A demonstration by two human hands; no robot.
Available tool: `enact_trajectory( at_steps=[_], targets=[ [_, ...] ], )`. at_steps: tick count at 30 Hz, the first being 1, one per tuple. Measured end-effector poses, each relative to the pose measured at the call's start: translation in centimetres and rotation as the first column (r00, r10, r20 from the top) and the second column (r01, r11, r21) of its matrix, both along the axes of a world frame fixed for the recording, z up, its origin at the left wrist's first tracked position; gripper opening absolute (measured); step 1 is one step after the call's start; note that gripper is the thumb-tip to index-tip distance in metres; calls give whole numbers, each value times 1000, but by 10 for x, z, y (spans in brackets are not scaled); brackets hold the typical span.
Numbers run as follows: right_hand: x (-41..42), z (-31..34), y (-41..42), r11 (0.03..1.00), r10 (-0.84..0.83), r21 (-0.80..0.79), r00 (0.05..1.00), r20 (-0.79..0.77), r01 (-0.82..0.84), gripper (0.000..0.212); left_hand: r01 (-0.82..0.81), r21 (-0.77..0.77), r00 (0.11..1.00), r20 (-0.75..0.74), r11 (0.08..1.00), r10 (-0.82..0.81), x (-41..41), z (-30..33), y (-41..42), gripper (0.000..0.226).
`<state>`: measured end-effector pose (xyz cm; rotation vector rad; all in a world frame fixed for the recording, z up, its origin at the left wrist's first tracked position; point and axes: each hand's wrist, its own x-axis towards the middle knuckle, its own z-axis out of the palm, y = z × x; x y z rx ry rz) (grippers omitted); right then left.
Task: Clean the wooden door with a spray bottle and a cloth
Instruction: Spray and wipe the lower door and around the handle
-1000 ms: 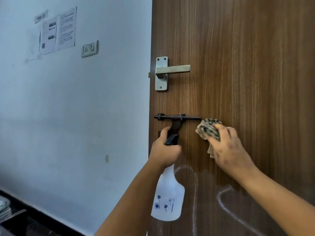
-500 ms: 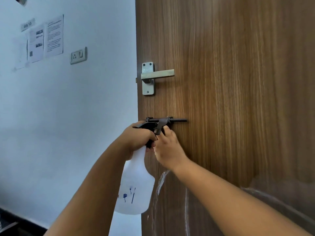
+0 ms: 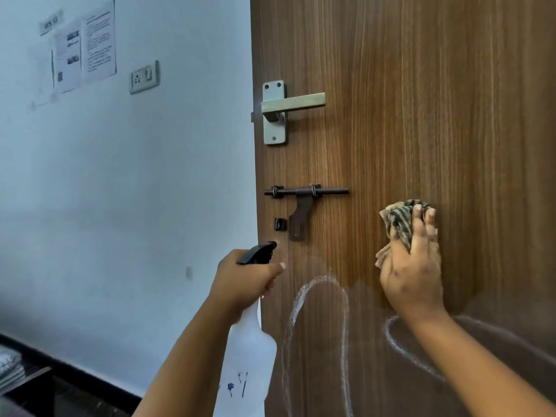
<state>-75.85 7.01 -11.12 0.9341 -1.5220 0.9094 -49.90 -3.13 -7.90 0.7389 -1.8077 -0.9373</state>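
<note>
The brown wooden door [image 3: 421, 115] fills the right half of the view, with wet streaks and foam trails across its lower part. My left hand [image 3: 245, 281] grips the neck of a white spray bottle [image 3: 246, 365] with a black nozzle, held near the door's left edge below the latch. My right hand [image 3: 412, 269] presses a striped cloth [image 3: 398, 221] flat against the door, right of the bolt, fingers stretched over it.
A steel lever handle [image 3: 288, 106] and a dark sliding bolt [image 3: 304, 192] with its hasp sit on the door's left side. On the pale wall to the left are papers [image 3: 84, 49] and a socket [image 3: 144, 77]. Dark furniture [image 3: 24, 383] shows at bottom left.
My right hand has moved from the bolt out to the right with the cloth. The left hand and bottle have dropped lower, away from the bolt.
</note>
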Motion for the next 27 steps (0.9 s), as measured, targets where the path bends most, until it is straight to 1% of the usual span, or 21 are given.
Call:
enact_trajectory(
  at_steps=[2, 6, 8, 11, 12, 14, 15, 17, 19, 21, 22, 24, 25, 27],
  targets=[
    [13, -8, -15, 1000, 12, 2, 1000, -5, -12, 39, -6, 0, 1000, -6, 1000, 6, 5, -5, -3, 17],
    [34, -28, -40, 998, 31, 53, 997, -69, -27, 42, 11, -53, 999, 36, 999, -9, 15, -9, -8, 29],
    [44, -37, -52, 996, 22, 92, 995, -98, -13, 41, -28, -57, 999, 18, 998, 29, 19, -12, -9, 24],
    [61, -44, -73, 989, -21, 144, 989, -143, 42, 31, -89, -94, 996, -4, 992, 89, 25, -18, -11, 21],
    [69, -46, -81, 984, -36, 166, 986, -166, 64, 32, -103, -114, 995, -10, 988, 102, 27, -21, -12, 22],
    [89, -49, -98, 973, -25, 216, 973, -231, 76, 44, -87, -109, 995, -62, 990, 81, 30, -24, -11, 25],
    [102, -52, -107, 967, -4, 242, 962, -274, 73, 47, -64, -87, 994, -91, 994, 56, 31, -24, -10, 25],
    [124, -55, -121, 941, 71, 332, 926, -370, 61, 45, -14, -51, 991, -131, 999, 7, 32, -25, -6, 16],
    [134, -52, -128, 886, 169, 454, 848, -502, 92, 41, 2, -54, 989, -147, 999, -10, 32, -25, -4, 9],
    [134, -36, -125, 827, 197, 526, 774, -602, 199, 39, -5, -63, 992, -125, 998, -3, 31, -24, -3, 20],
    [132, -23, -120, 814, 187, 529, 755, -628, 238, 39, -4, -61, 993, -120, 998, -4, 31, -23, -3, 23],
    [126, 4, -114, 837, 64, 437, 733, -677, 330, 49, 0, -73, 992, -124, 997, -9, 31, -18, -2, 19],
    [121, 16, -116, 846, -9, 384, 729, -684, 371, 56, -7, -81, 992, -130, 997, -4, 30, -15, -2, 16],
    [121, 37, -120, 853, -129, 313, 749, -649, 418, 59, -38, -113, 989, -149, 993, 21, 26, -11, -2, 14]
  ],
)
